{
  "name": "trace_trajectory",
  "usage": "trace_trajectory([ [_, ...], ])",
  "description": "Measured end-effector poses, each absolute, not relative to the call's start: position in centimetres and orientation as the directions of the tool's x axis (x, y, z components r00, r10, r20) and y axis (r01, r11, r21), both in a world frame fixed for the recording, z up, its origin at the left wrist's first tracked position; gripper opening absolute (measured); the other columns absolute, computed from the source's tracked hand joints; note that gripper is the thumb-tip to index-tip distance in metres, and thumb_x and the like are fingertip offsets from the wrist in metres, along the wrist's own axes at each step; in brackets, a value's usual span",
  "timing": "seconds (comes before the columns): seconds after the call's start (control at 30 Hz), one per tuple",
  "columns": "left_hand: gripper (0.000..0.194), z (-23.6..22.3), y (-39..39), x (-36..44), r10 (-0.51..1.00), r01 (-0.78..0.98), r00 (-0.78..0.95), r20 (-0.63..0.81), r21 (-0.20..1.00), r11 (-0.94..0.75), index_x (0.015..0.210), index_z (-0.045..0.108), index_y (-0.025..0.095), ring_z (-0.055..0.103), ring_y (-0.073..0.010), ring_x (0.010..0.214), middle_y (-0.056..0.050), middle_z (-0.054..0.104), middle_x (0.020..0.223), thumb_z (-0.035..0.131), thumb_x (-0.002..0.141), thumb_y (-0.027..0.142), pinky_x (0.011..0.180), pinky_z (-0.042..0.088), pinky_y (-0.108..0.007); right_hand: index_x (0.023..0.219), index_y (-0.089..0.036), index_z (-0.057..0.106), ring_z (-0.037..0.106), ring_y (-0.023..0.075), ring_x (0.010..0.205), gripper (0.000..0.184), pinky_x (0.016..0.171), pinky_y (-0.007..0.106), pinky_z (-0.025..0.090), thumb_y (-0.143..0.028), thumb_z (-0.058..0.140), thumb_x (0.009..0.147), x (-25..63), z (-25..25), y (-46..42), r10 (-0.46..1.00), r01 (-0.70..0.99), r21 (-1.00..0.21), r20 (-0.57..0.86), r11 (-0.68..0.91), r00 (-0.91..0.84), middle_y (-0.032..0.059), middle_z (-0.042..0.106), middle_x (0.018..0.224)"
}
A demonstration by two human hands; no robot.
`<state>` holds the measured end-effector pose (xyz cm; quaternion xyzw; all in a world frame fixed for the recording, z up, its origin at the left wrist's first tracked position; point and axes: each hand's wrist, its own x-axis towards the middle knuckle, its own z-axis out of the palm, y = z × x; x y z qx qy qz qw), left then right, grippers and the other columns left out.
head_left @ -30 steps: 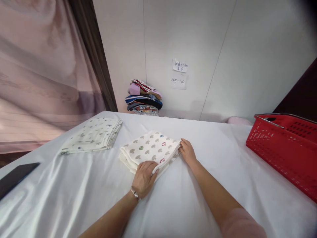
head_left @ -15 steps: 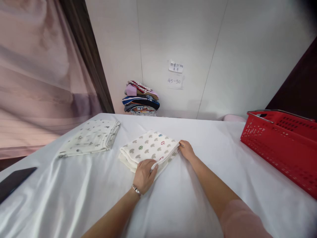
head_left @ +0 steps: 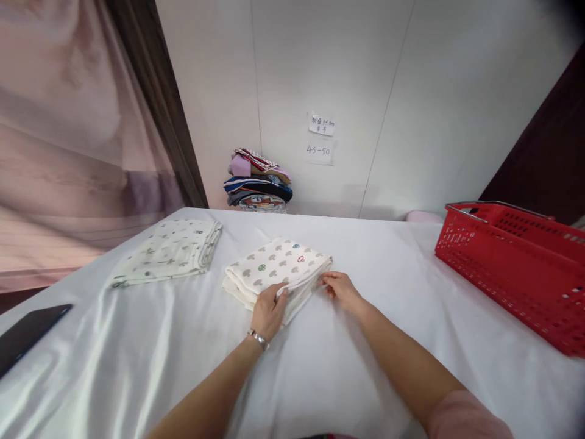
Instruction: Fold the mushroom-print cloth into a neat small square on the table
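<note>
A folded white cloth (head_left: pixel 278 265) printed with grey, green, blue and red mushroom-like shapes lies in the middle of the table. At its near edge my left hand (head_left: pixel 269 311), a silver band on the wrist, grips the upper layers between thumb and fingers. My right hand (head_left: pixel 340 289) is at the cloth's right side, fingers bent together at the edge of the layers below the corner; the fingertips are partly hidden. To the left lies another folded white cloth (head_left: pixel 171 250) with small dark prints, untouched.
A red perforated basket (head_left: pixel 507 262) with a metal handle stands on the right of the white-covered table (head_left: pixel 388 366). A dark flat device (head_left: pixel 27 335) lies at the left edge. Behind the table is a stack of folded fabrics (head_left: pixel 259 183) against the wall, below paper notes (head_left: pixel 321 137).
My right hand has left the cloth's right corner and moved slightly down along its side. My left hand keeps its grip at the near edge. The view has shifted slightly.
</note>
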<state>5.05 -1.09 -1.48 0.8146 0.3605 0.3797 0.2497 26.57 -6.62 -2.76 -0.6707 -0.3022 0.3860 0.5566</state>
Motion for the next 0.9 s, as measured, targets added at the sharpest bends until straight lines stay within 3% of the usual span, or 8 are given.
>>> trace_trajectory([
  [0.07, 0.034, -1.8, -1.0, 5.0, 0.793, 0.427, 0.426, 0.435, 0.677, -0.600, 0.109, 0.058, 0.019, 0.058, -0.0150, 0.065, -0.001, 0.064, 0.074, 0.039, 0.086, 0.036, 0.070, 0.048, -0.031, 0.085, -0.012, 0.060, 0.055, 0.0091, 0.047, 0.015, 0.036, 0.018, 0.034, -0.015, 0.053, 0.072, 26.5, -2.7, -6.2, 0.825, -0.141, -0.968, -0.251, -0.208, 0.507, 0.0083, 0.067, 0.077],
  [0.17, 0.037, -2.3, -0.7, 4.8, 0.719, 0.400, 0.462, 0.519, 0.602, -0.691, 0.120, 0.050, 0.018, 0.059, -0.0166, 0.081, -0.004, 0.065, 0.088, 0.036, 0.087, 0.025, 0.078, 0.046, -0.033, 0.085, -0.012, 0.058, 0.054, 0.0080, 0.046, 0.014, 0.035, 0.016, 0.034, -0.010, 0.053, 0.072, 26.6, -2.5, -5.5, 0.798, -0.269, -0.941, -0.319, -0.204, 0.512, 0.0073, 0.067, 0.074],
  [0.3, 0.040, -2.6, -0.7, 4.5, 0.528, 0.325, 0.609, 0.592, 0.421, -0.847, 0.114, 0.054, 0.021, 0.054, -0.0175, 0.101, -0.006, 0.059, 0.111, 0.032, 0.082, 0.010, 0.087, 0.042, -0.035, 0.084, -0.011, 0.059, 0.053, 0.0070, 0.046, 0.014, 0.034, 0.015, 0.035, -0.007, 0.052, 0.072, 26.7, -2.2, -4.8, 0.781, -0.357, -0.918, -0.347, -0.171, 0.519, 0.0054, 0.065, 0.069],
  [0.4, 0.034, -2.3, -1.2, 4.3, 0.480, 0.340, 0.663, 0.575, 0.339, -0.877, 0.114, 0.054, 0.021, 0.052, -0.0205, 0.104, -0.008, 0.056, 0.116, 0.044, 0.081, 0.019, 0.090, 0.039, -0.039, 0.087, -0.012, 0.060, 0.054, 0.0072, 0.046, 0.017, 0.034, 0.015, 0.035, -0.007, 0.053, 0.072, 26.8, -1.9, -4.6, 0.779, -0.375, -0.916, -0.338, -0.143, 0.529, 0.0043, 0.065, 0.068],
  [0.53, 0.048, -2.1, -1.6, 4.2, 0.459, 0.367, 0.707, 0.538, 0.275, -0.889, 0.118, 0.050, 0.022, 0.050, -0.0251, 0.106, -0.009, 0.054, 0.119, 0.061, 0.072, 0.031, 0.092, 0.037, -0.044, 0.088, -0.012, 0.060, 0.054, 0.0076, 0.046, 0.018, 0.033, 0.015, 0.034, -0.008, 0.054, 0.071, 27.0, -1.8, -4.6, 0.778, -0.387, -0.912, -0.342, -0.138, 0.527, 0.0040, 0.064, 0.067],
  [0.73, 0.030, -3.0, -0.4, 4.1, 0.488, 0.344, 0.649, 0.584, 0.347, -0.872, 0.112, 0.054, 0.020, 0.057, -0.0199, 0.095, -0.007, 0.063, 0.101, 0.047, 0.084, 0.026, 0.086, 0.044, -0.038, 0.089, -0.011, 0.059, 0.054, 0.0066, 0.047, 0.018, 0.034, 0.014, 0.034, -0.007, 0.053, 0.072, 26.7, -1.9, -5.3, 0.793, -0.407, -0.899, -0.364, -0.163, 0.488, 0.0043, 0.065, 0.070],
  [0.9, 0.031, -2.9, 0.0, 4.4, 0.625, 0.413, 0.522, 0.580, 0.470, -0.780, 0.112, 0.055, 0.019, 0.061, -0.0182, 0.080, -0.005, 0.067, 0.085, 0.042, 0.086, 0.029, 0.076, 0.047, -0.032, 0.086, -0.011, 0.058, 0.054, 0.0069, 0.045, 0.014, 0.034, 0.015, 0.033, -0.007, 0.051, 0.075, 25.2, -2.1, -6.6, 0.833, -0.407, -0.888, -0.384, -0.214, 0.399, 0.0057, 0.065, 0.072],
])
